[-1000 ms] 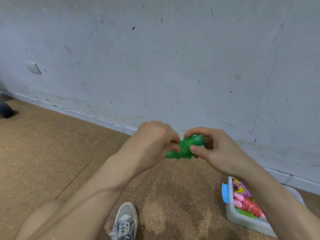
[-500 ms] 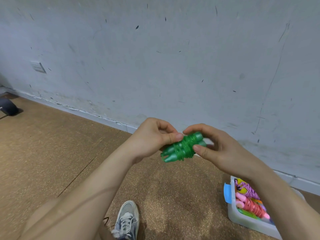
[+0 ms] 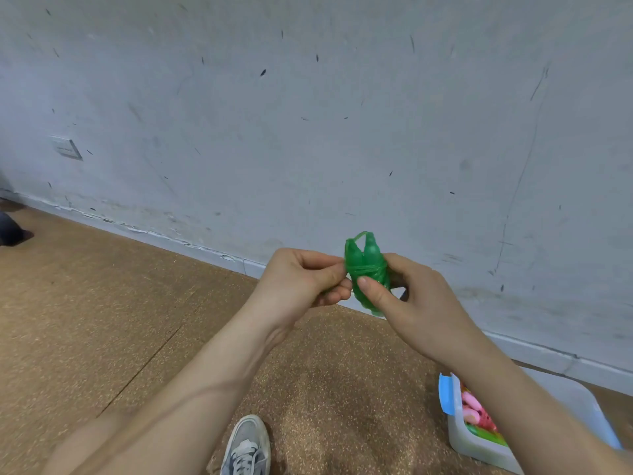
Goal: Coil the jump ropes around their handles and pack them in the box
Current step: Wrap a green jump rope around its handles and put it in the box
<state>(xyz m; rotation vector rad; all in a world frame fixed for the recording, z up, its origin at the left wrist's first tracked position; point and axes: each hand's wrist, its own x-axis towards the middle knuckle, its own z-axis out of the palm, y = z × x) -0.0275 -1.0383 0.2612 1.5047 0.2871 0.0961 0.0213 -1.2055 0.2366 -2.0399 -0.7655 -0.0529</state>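
Observation:
A green jump rope [image 3: 363, 265] is wound around its two green handles, which stand nearly upright side by side in front of the wall. My right hand [image 3: 407, 299] grips the bundle, thumb pressed on the coils. My left hand [image 3: 301, 279] pinches the rope at the bundle's left side. A short loop of rope joins the handle tips at the top. On the floor at the lower right sits a translucent box [image 3: 479, 447] with a blue clip, holding pink and green coiled ropes [image 3: 478, 414], partly hidden by my right forearm.
A scuffed grey wall [image 3: 308, 132] rises close ahead, meeting the brown cork floor [image 3: 102, 303] at a baseboard. My grey sneaker [image 3: 246, 447] shows at the bottom centre. A dark object [image 3: 10, 229] lies at the far left edge.
The green bundle has turned from lying sideways to nearly upright and has moved slightly right. Both hands shifted their grip around it.

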